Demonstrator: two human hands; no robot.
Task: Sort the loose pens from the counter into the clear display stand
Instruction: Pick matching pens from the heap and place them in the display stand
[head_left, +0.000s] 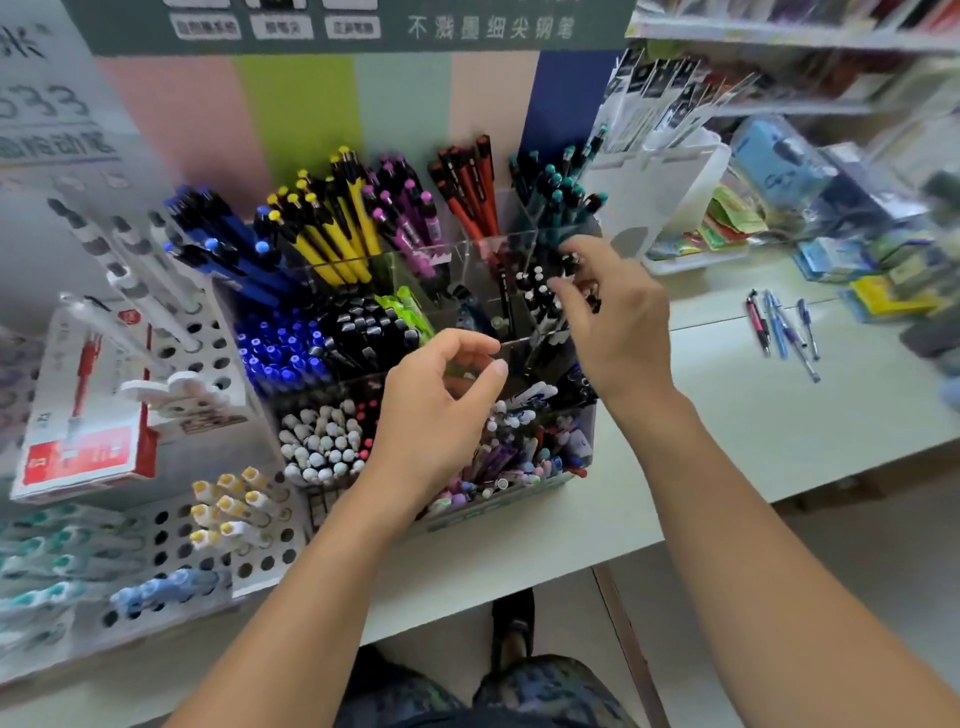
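Observation:
The clear display stand (511, 248) sits mid-counter, its compartments packed with blue, yellow, purple, orange, teal, black and white pens. My right hand (621, 317) reaches into the right middle compartment. Its thumb and fingers pinch a black pen (570, 261) among other black pens with white ends (535, 291). My left hand (441, 410) hovers over the front row in a loose curl, its index fingertip at a clear divider's rim and nothing visible in it. Several loose pens (782, 332), pink and blue, lie on the counter to the right.
A white perforated rack (171, 525) of pens and a red-and-white pen box (85, 415) stand at the left. A frosted holder of packaged refills (660, 176) and piled stationery packs (831, 208) are at the right. The counter's front edge (519, 587) is close to my body.

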